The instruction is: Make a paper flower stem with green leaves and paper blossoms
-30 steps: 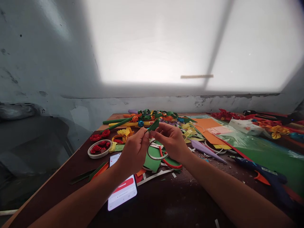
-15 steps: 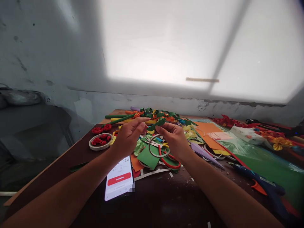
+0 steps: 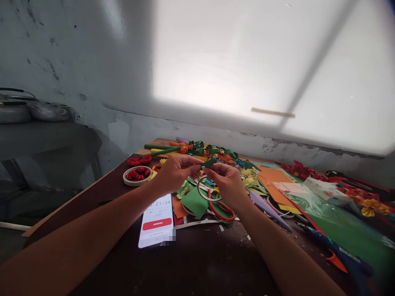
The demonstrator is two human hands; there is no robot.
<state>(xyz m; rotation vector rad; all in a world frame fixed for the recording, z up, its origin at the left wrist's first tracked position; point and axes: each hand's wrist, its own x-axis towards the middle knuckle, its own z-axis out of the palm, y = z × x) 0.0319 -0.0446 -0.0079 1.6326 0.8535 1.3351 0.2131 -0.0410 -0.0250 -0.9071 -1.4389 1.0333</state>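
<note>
Both hands meet above the far middle of the dark brown wooden table (image 3: 92, 197). The left hand (image 3: 174, 172) and the right hand (image 3: 226, 181) each pinch an end of a small green paper strip (image 3: 209, 163) between thumb and fingertips, fingers closed on it. Just below lie a round tape ring (image 3: 207, 193) and red-handled scissors (image 3: 220, 210) on green paper scraps. A white-screened phone (image 3: 156, 221) lies near the left forearm. 1 tape roll filled with red paper roses (image 3: 137, 174) sits at far left.
</note>
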